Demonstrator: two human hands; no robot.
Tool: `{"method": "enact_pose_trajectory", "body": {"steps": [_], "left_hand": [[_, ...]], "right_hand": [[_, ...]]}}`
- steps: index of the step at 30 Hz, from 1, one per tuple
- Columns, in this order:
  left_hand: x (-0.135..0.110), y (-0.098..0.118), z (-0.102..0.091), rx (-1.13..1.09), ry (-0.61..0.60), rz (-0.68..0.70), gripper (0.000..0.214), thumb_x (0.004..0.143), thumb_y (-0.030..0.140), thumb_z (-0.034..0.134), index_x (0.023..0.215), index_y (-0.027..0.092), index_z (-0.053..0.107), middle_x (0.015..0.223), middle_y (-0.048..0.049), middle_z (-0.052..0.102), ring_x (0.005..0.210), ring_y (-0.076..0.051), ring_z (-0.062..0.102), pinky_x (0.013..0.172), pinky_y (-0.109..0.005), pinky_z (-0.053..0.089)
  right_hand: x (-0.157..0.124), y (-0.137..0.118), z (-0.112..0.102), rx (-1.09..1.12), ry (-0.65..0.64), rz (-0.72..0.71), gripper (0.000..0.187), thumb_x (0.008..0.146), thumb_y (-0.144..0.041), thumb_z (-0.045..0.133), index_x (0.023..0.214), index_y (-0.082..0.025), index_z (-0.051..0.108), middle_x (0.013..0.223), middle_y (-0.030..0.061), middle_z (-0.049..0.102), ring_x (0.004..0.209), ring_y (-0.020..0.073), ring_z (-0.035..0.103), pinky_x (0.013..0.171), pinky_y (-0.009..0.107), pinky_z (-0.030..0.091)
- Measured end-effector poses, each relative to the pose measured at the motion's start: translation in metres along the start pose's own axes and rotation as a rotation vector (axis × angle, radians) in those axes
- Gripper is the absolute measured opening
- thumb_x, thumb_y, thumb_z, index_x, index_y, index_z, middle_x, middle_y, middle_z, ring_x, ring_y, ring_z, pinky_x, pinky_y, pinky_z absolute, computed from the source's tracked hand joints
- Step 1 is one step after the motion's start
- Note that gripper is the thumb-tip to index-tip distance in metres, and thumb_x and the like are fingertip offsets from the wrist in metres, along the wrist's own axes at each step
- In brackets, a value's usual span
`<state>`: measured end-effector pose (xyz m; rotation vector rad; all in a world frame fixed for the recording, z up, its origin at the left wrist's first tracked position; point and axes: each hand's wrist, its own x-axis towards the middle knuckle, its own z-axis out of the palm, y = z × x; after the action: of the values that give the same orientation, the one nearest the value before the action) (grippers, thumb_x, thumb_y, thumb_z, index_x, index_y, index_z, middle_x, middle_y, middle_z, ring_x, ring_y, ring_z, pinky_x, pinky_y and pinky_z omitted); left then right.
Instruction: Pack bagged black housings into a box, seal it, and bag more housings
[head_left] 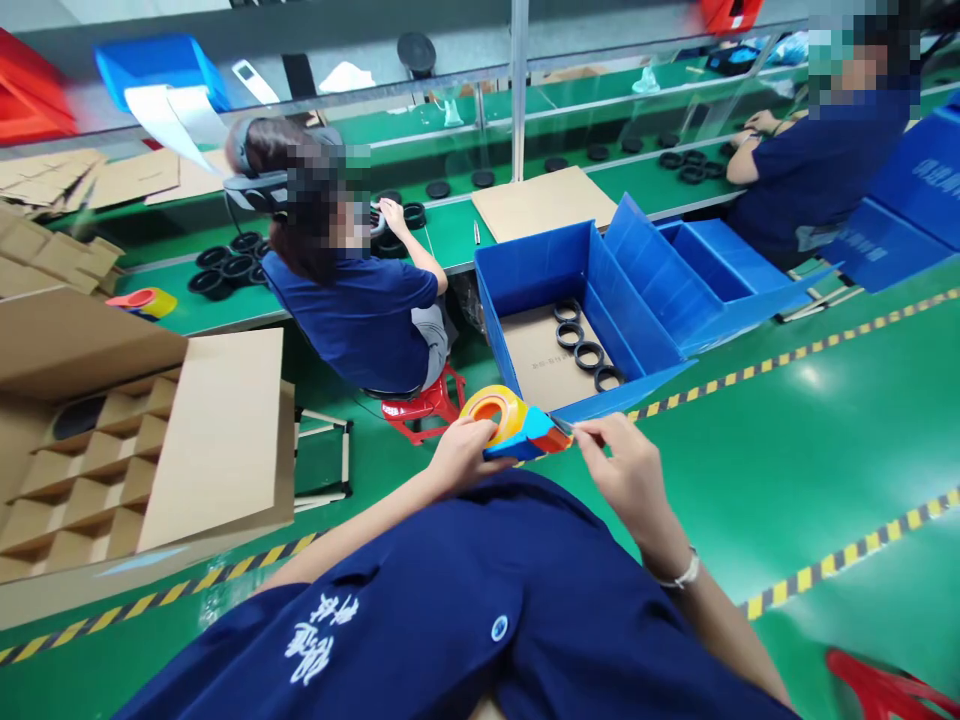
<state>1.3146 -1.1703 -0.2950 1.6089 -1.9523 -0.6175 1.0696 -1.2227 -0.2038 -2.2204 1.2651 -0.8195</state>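
Observation:
In front of my body, my left hand (463, 455) is closed around a tape dispenser (531, 432) with a blue and orange frame. A yellow roll of tape (512, 408) sits on its left end. My right hand (622, 468) is at the dispenser's cutting end, with thumb and forefinger pinching the loose end of the tape (564, 426). Just beyond the dispenser stands an open blue box (536, 250). Several black rings (589, 355) lie in a row on the cardboard at its bottom.
At left stands an open carton (217, 420) with cardboard dividers. A co-worker (352, 310) sits on a red stool (427, 405) at the green bench; another person (817, 150) works at the far right. A second tape dispenser (154, 302) lies on the bench. Striped tape (847, 555) marks the floor.

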Motion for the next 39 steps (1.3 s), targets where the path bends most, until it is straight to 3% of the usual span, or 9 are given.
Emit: {"method": "enact_pose_trajectory", "body": {"steps": [4, 8, 11, 14, 18, 23, 27, 33, 39], "left_hand": [[0.025, -0.007, -0.001, -0.031, 0.255, -0.263, 0.024, 0.084, 0.043, 0.061, 0.079, 0.022, 0.05, 0.077, -0.0042, 0.06, 0.076, -0.023, 0.056, 0.075, -0.038, 0.048], [0.048, -0.002, -0.002, -0.131, 0.46, -0.291, 0.018, 0.086, 0.037, 0.057, 0.089, 0.02, 0.052, 0.087, -0.008, 0.06, 0.084, -0.026, 0.058, 0.078, -0.042, 0.049], [0.055, 0.014, 0.012, -0.227, 0.452, -0.205, 0.02, 0.086, 0.037, 0.058, 0.093, 0.02, 0.052, 0.092, -0.0096, 0.061, 0.089, -0.027, 0.058, 0.08, -0.045, 0.051], [0.05, 0.023, 0.021, -0.308, 0.33, -0.092, 0.019, 0.084, 0.033, 0.059, 0.095, 0.019, 0.055, 0.095, -0.0117, 0.062, 0.09, -0.027, 0.059, 0.082, -0.048, 0.053], [0.039, 0.013, -0.003, -0.441, 0.114, 0.084, 0.026, 0.082, 0.036, 0.061, 0.101, 0.018, 0.064, 0.107, -0.0131, 0.065, 0.102, -0.028, 0.062, 0.094, -0.048, 0.051], [0.06, -0.005, -0.015, -0.946, 0.001, -0.278, 0.053, 0.081, 0.064, 0.06, 0.102, 0.015, 0.065, 0.102, -0.0107, 0.071, 0.094, -0.023, 0.067, 0.082, -0.037, 0.055], [0.082, -0.003, 0.019, -1.059, -0.138, -0.528, 0.043, 0.073, 0.055, 0.072, 0.075, 0.013, 0.065, 0.065, -0.0024, 0.067, 0.062, -0.014, 0.063, 0.067, -0.028, 0.053], [0.109, 0.024, 0.064, -1.039, -0.443, -0.507, 0.027, 0.064, 0.038, 0.077, 0.063, 0.014, 0.065, 0.052, 0.0013, 0.063, 0.051, -0.012, 0.057, 0.056, -0.024, 0.048], [0.138, 0.12, 0.141, -0.882, -0.574, -0.468, 0.027, 0.055, 0.04, 0.076, 0.06, 0.017, 0.063, 0.051, 0.0001, 0.061, 0.05, -0.013, 0.055, 0.055, -0.025, 0.047]], "right_hand": [[0.0, -0.006, 0.013, -0.014, 0.206, -0.212, 0.027, 0.099, -0.02, 0.05, 0.123, -0.02, 0.064, 0.121, 0.01, 0.064, 0.105, 0.017, 0.064, 0.094, 0.031, 0.056], [0.004, 0.003, 0.055, 0.242, 0.095, -0.026, 0.051, 0.101, -0.035, 0.05, 0.148, -0.021, 0.038, 0.142, 0.0151, 0.05, 0.112, 0.0178, 0.063, 0.089, 0.033, 0.06], [0.019, 0.005, 0.097, 0.433, 0.007, 0.052, 0.087, 0.092, -0.06, 0.057, 0.155, -0.014, 0.017, 0.146, 0.022, 0.042, 0.132, 0.0269, 0.051, 0.105, 0.046, 0.052], [0.03, 0.005, 0.117, 0.502, 0.087, 0.162, 0.095, 0.089, -0.06, 0.059, 0.155, -0.013, 0.01, 0.143, 0.0229, 0.044, 0.132, 0.0267, 0.051, 0.112, 0.047, 0.046], [0.021, 0.021, 0.099, 0.283, 0.169, 0.13, 0.087, 0.089, -0.054, 0.06, 0.154, -0.014, 0.018, 0.148, 0.0218, 0.039, 0.138, 0.0287, 0.044, 0.115, 0.05, 0.041], [-0.024, 0.047, 0.082, -0.037, 0.018, 0.11, 0.085, 0.089, -0.054, 0.062, 0.155, -0.014, 0.026, 0.132, 0.021, 0.051, 0.118, 0.0299, 0.057, 0.097, 0.047, 0.054], [-0.065, 0.043, 0.083, -0.208, -0.13, 0.273, 0.084, 0.086, -0.045, 0.069, 0.156, -0.018, 0.03, 0.114, 0.014, 0.056, 0.098, 0.0246, 0.06, 0.083, 0.04, 0.058], [-0.098, -0.001, 0.048, -0.375, -0.334, 0.648, 0.077, 0.09, -0.05, 0.064, 0.157, -0.036, 0.03, 0.116, 0.011, 0.052, 0.094, 0.0205, 0.059, 0.085, 0.035, 0.055], [-0.152, -0.003, -0.024, -0.455, -0.264, 0.823, 0.074, 0.094, -0.056, 0.053, 0.159, -0.04, 0.021, 0.113, 0.0114, 0.052, 0.094, 0.0232, 0.058, 0.081, 0.035, 0.054]]}}
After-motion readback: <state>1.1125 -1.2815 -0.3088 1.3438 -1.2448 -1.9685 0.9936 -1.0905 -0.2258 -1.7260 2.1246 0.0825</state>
